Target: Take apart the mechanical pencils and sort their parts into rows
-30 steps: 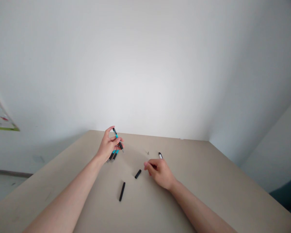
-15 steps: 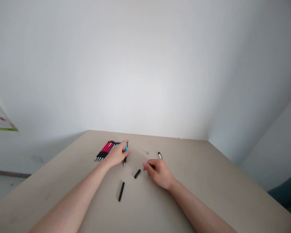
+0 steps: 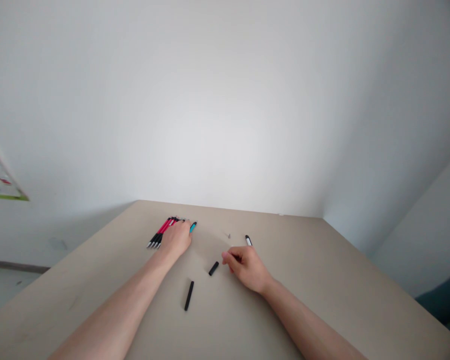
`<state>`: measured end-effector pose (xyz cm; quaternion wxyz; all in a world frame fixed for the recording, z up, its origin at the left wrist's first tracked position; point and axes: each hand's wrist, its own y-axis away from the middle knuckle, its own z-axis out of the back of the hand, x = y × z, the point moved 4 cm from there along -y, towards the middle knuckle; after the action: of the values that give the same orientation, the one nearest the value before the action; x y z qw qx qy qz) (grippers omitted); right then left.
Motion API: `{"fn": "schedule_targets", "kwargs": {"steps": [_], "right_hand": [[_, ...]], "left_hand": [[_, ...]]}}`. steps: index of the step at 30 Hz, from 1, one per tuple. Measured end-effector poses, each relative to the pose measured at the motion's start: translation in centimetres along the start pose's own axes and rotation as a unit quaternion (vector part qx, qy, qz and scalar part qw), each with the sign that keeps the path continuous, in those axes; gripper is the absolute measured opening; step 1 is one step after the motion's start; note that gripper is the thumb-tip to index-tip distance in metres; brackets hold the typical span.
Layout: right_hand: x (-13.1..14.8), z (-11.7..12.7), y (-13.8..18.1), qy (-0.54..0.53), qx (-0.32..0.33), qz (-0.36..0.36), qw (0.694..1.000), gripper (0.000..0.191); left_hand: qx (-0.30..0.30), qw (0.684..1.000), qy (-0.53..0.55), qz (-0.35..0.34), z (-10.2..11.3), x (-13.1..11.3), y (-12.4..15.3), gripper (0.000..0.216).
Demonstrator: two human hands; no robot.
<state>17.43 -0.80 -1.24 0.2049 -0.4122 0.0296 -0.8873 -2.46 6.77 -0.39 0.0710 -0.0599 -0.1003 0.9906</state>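
Observation:
At the row of pens, my left hand (image 3: 177, 237) is closed on a teal pen (image 3: 193, 227); the pen's upper end shows beyond the fingers and its lower part is hidden. Just left of that hand lie several pink pens with black grips (image 3: 161, 233), side by side and partly covered. My right hand (image 3: 245, 267) rests on the table with fingers curled and thumb pressed in; whatever they may hold is hidden. Behind it lies a black and white pen (image 3: 248, 240), partly hidden. To its left lies a short black tube (image 3: 213, 268).
A longer black tube (image 3: 189, 296) lies nearer to me on the beige table (image 3: 225, 325). A tiny metallic piece (image 3: 229, 236) stands toward the back. White walls (image 3: 225, 125) border the table, and a teal object (image 3: 442, 300) is at the far right.
My left hand has moved slightly left with the teal pen, which now slants and is more covered. My right hand has stayed in place.

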Motion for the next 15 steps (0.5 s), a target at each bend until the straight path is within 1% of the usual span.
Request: {"fn": "schedule_targets", "kwargs": {"steps": [4,11,15], "right_hand": [[-0.01,0.03,0.0,0.003,0.001,0.002,1.0,0.037],[0.02,0.02,0.03,0.004,0.0,0.003,1.0,0.038],[0.11,0.06,0.06,0.006,-0.002,0.003,1.0,0.038]], "left_hand": [[0.005,0.999,-0.022,0.034,0.23,0.59,0.03,0.019],[0.007,0.998,-0.025,0.054,0.07,0.39,0.13,0.029],[0.018,0.997,-0.027,0.065,-0.05,0.43,0.15,0.026]]}}
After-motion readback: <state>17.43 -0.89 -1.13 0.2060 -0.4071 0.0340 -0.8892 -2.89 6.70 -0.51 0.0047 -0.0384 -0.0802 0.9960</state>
